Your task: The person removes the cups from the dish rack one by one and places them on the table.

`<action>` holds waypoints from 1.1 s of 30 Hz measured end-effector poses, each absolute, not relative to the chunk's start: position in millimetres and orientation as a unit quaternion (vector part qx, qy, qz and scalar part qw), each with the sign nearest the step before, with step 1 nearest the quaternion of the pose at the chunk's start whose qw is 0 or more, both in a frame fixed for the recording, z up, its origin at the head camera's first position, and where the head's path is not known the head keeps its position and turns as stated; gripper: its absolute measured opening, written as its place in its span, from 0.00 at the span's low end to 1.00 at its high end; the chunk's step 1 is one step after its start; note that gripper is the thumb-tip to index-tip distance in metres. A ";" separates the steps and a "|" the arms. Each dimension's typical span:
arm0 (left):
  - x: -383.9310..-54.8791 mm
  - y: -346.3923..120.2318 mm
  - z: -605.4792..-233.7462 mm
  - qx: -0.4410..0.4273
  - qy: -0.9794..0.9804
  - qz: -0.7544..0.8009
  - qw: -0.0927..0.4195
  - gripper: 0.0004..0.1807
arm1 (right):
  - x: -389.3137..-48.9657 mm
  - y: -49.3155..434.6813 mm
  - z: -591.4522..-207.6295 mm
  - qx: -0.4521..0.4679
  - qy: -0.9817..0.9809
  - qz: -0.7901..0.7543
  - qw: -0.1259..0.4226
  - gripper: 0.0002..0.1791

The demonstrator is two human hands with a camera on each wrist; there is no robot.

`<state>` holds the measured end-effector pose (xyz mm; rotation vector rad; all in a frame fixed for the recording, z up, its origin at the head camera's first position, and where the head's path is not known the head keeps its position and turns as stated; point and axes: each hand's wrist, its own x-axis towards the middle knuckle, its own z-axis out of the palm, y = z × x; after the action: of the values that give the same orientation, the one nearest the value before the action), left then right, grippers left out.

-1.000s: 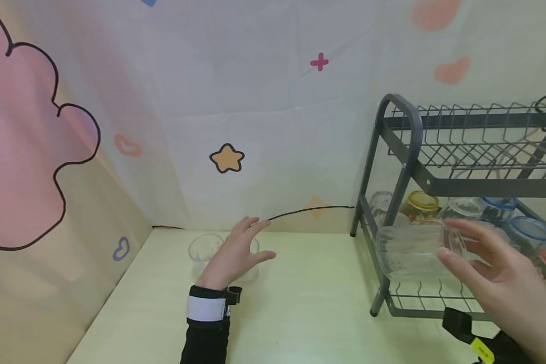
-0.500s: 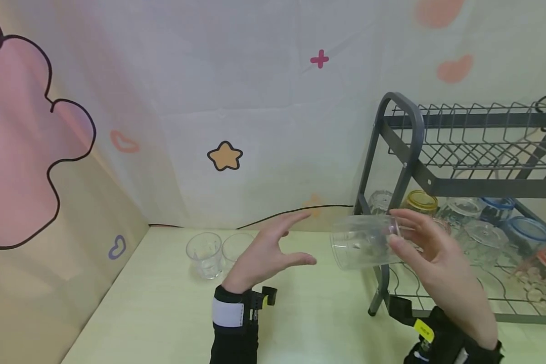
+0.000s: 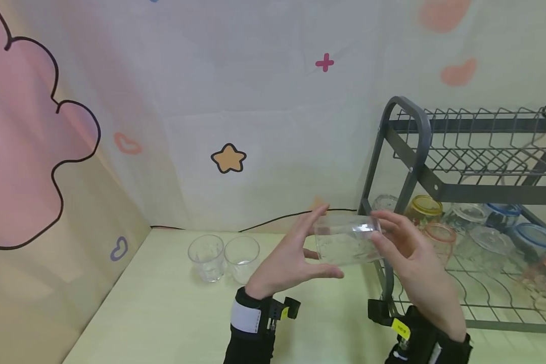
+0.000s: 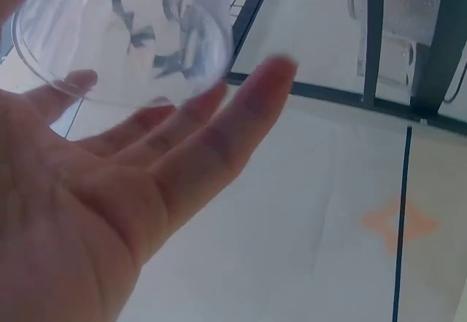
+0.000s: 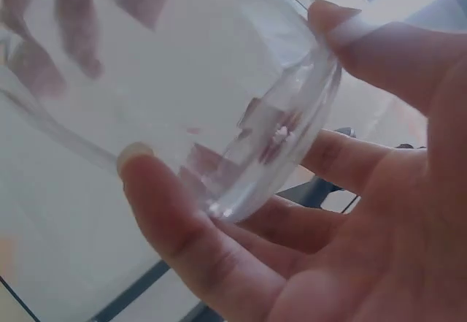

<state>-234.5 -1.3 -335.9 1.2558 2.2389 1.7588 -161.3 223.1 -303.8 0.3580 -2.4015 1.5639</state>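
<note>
A clear drinking glass (image 3: 346,241) lies sideways in the air, its mouth toward the left. My right hand (image 3: 414,263) grips it by the base; the right wrist view shows thumb and fingers round the thick bottom of the glass (image 5: 263,147). My left hand (image 3: 291,258) is spread at the rim, thumb below and fingers behind. From the left wrist, the open mouth of the glass (image 4: 124,37) sits just over the fingers (image 4: 219,139); whether they touch it I cannot tell. Two more clear glasses, a left one (image 3: 207,259) and a right one (image 3: 242,260), stand upright on the table.
A dark two-tier dish rack (image 3: 496,193) stands at the right. Its lower tier holds several upside-down glasses and jars, among them a yellow-rimmed one (image 3: 425,206) and a blue-rimmed one (image 3: 533,240). A patterned cloth (image 3: 264,126) hangs behind the pale table (image 3: 164,313).
My right hand has carried the glass leftward, out from the rack. My left hand has moved right, away from the two standing glasses, to the carried glass's rim.
</note>
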 end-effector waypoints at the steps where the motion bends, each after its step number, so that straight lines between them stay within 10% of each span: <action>1: -234.6 -0.1 -335.7 0.399 0.717 0.572 0.020 0.59 | -162.4 222.0 -304.3 0.127 -0.821 0.543 0.126 0.26; 33: -244.1 -12.4 -344.4 0.371 0.739 0.555 -0.089 0.45 | -156.9 241.7 -303.2 0.081 -0.884 0.448 0.111 0.37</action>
<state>-244.1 -12.4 -344.4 1.2366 2.4634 1.8496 -156.9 241.7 -303.2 0.2392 -2.5958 1.3150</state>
